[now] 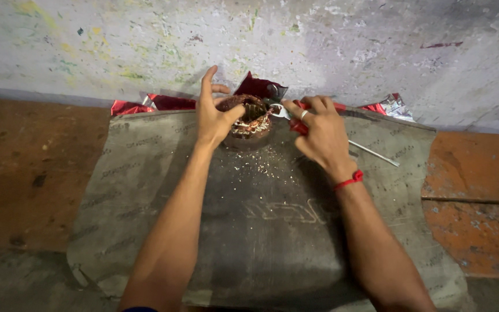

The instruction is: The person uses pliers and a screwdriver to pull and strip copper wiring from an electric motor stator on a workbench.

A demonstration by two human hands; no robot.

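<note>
Gripping wound stator (250, 118), left hand (215, 118); right hand (319, 133) pliers (287, 114); foil (168, 103) behind

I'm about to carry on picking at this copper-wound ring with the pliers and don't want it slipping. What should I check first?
1. Left hand steadies the ring: ok.
2. Right hand closed on the red-handled pliers: ok.
3. Plier tip meets the ring's rim: ok.
4. Ring sits flat on the mat: cannot tell, hand hides its base.
5. Mat free of debris: not ok, bits lie scattered below the ring.
6. Loose metal rod away from the right wrist: not ok, lies beside it.
</note>
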